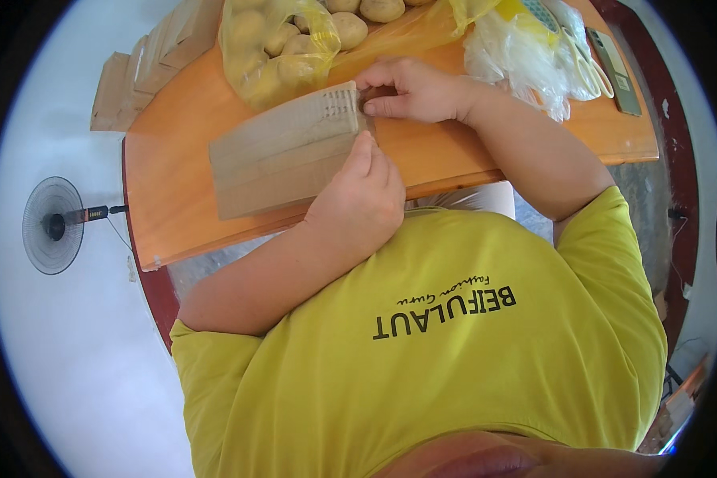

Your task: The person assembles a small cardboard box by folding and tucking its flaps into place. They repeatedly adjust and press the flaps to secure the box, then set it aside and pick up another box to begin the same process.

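A brown cardboard box point(283, 155) lies on the orange wooden table point(171, 179), its right end toward my hands. My left hand point(366, 187) is closed at that end's near corner, with the thumb and fingertips pinched on the edge. Across from it, my right hand point(418, 92) has its fingers curled and its thumb pressed against the far part of the same end. The two hands are a short way apart, and the end face between them is partly hidden by the fingers.
Behind the box sits a yellow see-through bag point(251, 68) with several potatoes point(349, 30). Clear plastic bags point(518, 60) lie at the back right, near a phone point(617, 76). Several cardboard boxes point(147, 60) line the back left edge. A fan point(53, 225) stands left of the table.
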A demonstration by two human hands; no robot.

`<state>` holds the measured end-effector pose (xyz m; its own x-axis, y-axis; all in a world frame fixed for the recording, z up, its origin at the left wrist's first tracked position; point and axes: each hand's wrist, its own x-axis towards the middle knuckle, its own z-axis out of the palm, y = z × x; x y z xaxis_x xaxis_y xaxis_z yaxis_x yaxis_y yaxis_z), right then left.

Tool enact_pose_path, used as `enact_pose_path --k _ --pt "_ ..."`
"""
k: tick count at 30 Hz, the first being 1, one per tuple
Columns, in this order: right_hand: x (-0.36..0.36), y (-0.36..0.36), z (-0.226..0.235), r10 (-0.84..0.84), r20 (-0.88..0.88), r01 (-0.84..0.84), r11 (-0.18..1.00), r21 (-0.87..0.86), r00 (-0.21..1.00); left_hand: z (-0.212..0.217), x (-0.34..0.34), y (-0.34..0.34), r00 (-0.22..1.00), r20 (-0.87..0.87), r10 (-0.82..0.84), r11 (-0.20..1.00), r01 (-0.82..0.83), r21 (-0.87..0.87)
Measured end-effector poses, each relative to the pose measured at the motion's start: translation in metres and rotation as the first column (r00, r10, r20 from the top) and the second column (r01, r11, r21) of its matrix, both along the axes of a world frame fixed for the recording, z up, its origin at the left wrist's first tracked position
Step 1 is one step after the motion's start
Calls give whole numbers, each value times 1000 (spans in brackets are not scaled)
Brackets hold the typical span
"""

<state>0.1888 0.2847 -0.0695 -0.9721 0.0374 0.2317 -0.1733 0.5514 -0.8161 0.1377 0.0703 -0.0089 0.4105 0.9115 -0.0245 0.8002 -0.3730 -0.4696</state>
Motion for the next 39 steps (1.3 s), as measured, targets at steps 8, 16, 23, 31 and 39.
enact_pose_path --k 8,16,23,31,39 --pt "-7 -7 -14 -99 4 99 993 -66 995 -5 3 0 1000 -20 21 1000 -21 13" --pt "-9 -4 -19 -85 -58 82 995 -56 995 -7 5 2 999 -42 8 1000 -7 2" --pt "-2 -3 -8 -14 -16 12 989 -147 1000 -8 7 5 997 -82 6 999 -9 -38" --pt "-7 -3 -11 -41 -12 41 999 -2 999 -6 8 9 999 -32 5 998 -7 -66" --pt "-7 -3 -10 -1 29 6 988 -151 1000 -1 10 10 1000 -28 -1 994 -2 -113"
